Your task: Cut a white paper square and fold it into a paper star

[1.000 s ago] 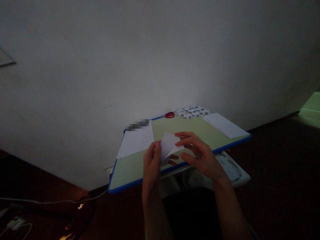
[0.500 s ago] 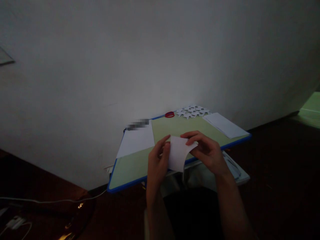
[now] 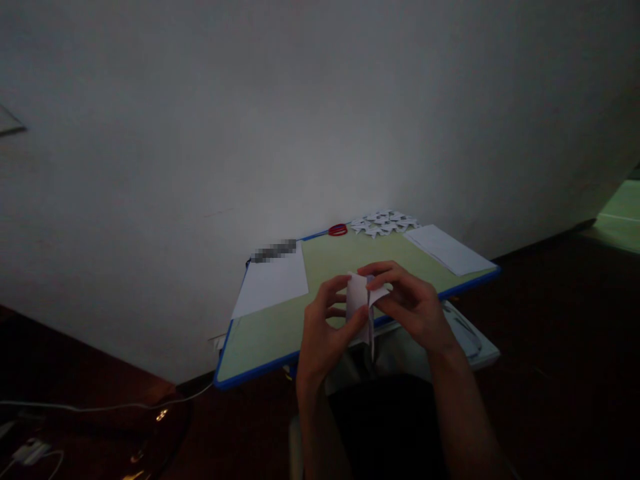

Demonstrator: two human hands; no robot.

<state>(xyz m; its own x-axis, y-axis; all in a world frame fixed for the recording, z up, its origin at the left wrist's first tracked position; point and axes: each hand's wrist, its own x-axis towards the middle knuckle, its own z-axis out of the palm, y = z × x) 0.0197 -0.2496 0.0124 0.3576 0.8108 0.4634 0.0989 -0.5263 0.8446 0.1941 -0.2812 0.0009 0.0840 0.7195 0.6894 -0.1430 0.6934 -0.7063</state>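
Note:
A small piece of white paper (image 3: 357,294) is held up between both hands, over the table's front edge. My left hand (image 3: 327,327) grips it from the left, with the thumb across its front and the fingers at its upper left edge. My right hand (image 3: 407,300) pinches the paper's right part between thumb and fingers. There the paper is bent over, and a corner sticks out to the right. Part of the sheet is hidden behind my left thumb.
The blue-edged table (image 3: 265,347) stands against the wall. On it lie a large white sheet (image 3: 273,283), red-handled scissors (image 3: 337,230), several folded white paper pieces (image 3: 384,223) and a stack of white paper (image 3: 447,250). A white cable (image 3: 100,407) runs at the lower left.
My left thumb has moved right across the paper's front. The paper, broad and slightly curved before, is now bent along its right part and shows narrower.

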